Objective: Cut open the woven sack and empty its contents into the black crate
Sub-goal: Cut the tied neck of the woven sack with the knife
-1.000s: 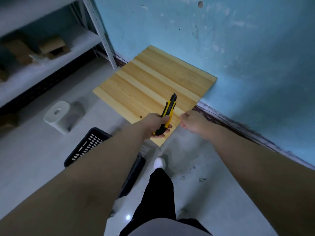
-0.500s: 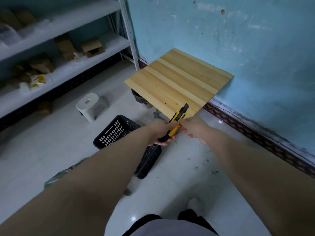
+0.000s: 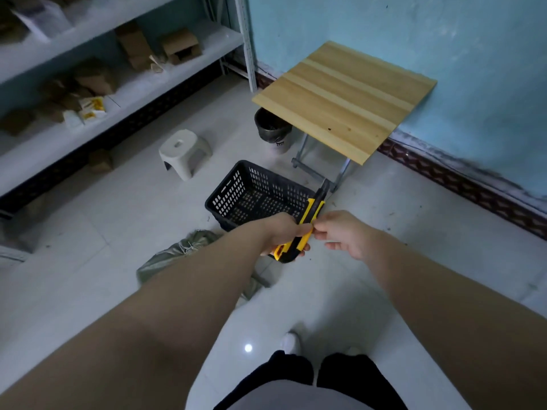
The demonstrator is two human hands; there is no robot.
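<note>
Gripping the yellow utility knife [image 3: 307, 224], the left hand [image 3: 282, 232] wraps it; right hand [image 3: 344, 233] fingers [image 3: 321, 230] pinch its middle, black crate [image 3: 236, 192] just beyond, woven sack [image 3: 174, 257] left of them.

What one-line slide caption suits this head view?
Left hand grips utility knife, right hand pinching it, above woven sack and black crate.

Open floor [image 3: 384, 232] lies right of the right hand [image 3: 344, 235]; black crate [image 3: 236, 189] and woven sack [image 3: 174, 255] crowd the left.
</note>
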